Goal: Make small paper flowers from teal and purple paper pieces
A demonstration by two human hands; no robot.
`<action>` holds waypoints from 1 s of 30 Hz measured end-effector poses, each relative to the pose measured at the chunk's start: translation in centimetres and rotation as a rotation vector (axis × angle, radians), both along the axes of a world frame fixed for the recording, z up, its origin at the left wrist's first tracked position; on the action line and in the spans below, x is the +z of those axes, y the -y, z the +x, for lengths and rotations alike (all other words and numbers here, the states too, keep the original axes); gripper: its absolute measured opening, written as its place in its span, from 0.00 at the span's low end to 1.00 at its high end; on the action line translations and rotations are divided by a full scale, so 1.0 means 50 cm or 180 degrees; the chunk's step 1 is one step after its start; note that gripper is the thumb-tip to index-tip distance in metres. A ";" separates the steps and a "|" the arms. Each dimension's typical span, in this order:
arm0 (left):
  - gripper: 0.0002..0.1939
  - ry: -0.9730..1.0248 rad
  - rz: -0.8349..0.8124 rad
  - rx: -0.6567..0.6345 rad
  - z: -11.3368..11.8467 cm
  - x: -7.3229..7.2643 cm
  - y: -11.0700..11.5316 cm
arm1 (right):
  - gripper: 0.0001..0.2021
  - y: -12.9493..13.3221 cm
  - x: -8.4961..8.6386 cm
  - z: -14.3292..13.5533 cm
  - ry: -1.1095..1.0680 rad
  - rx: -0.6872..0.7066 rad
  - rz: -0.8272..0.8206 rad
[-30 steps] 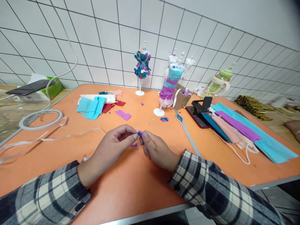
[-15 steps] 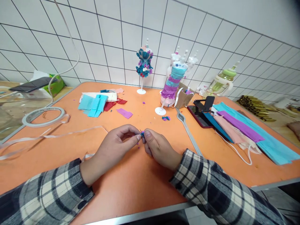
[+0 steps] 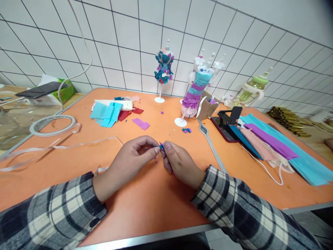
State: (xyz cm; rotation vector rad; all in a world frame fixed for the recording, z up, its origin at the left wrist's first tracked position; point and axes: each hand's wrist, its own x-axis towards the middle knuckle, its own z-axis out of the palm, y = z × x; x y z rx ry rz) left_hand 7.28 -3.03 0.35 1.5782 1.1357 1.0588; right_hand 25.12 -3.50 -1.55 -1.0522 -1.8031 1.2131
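Observation:
Above the middle of the orange table, my left hand (image 3: pixel 132 159) and my right hand (image 3: pixel 182 161) meet at the fingertips. Between them they pinch a tiny blue and purple paper piece (image 3: pixel 162 146), mostly covered by the fingers. Beyond the hands, a similar small twisted piece (image 3: pixel 186 130) lies on the table. A purple paper scrap (image 3: pixel 141 123) is behind my left hand. Farther back stand a small dress form covered in teal and purple paper (image 3: pixel 164 66) and a leaning one wrapped in blue and purple bands (image 3: pixel 196 88).
Blue paper sheets (image 3: pixel 106 114) and red scraps (image 3: pixel 125 115) lie back left, with a tape roll (image 3: pixel 52 125) at the left. On the right are a phone (image 3: pixel 225 130), coloured paper strips (image 3: pixel 272 139) and a bottle (image 3: pixel 251 92). A ribbon (image 3: pixel 85 141) trails left.
The whole view has shifted slightly, so most things appear a little farther right. Both hands keep their pinch, and slightly more of the small piece shows between the fingertips.

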 end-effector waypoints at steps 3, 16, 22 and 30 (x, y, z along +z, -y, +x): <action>0.09 0.0048 -0.0054 -0.0027 0.001 0.001 0.000 | 0.28 0.000 0.002 -0.001 0.0029 -0.0023 0.0024; 0.12 0.0008 -0.0127 -0.0028 -0.005 -0.006 -0.006 | 0.27 -0.001 0.004 0.001 0.0397 -0.0148 0.0274; 0.15 -0.0549 0.0093 0.0468 -0.036 -0.010 -0.034 | 0.24 -0.032 0.001 0.023 0.0529 -0.0393 0.0482; 0.25 -0.1180 0.0139 0.0435 -0.062 -0.022 -0.070 | 0.21 -0.051 0.023 0.062 0.1812 0.0516 0.0888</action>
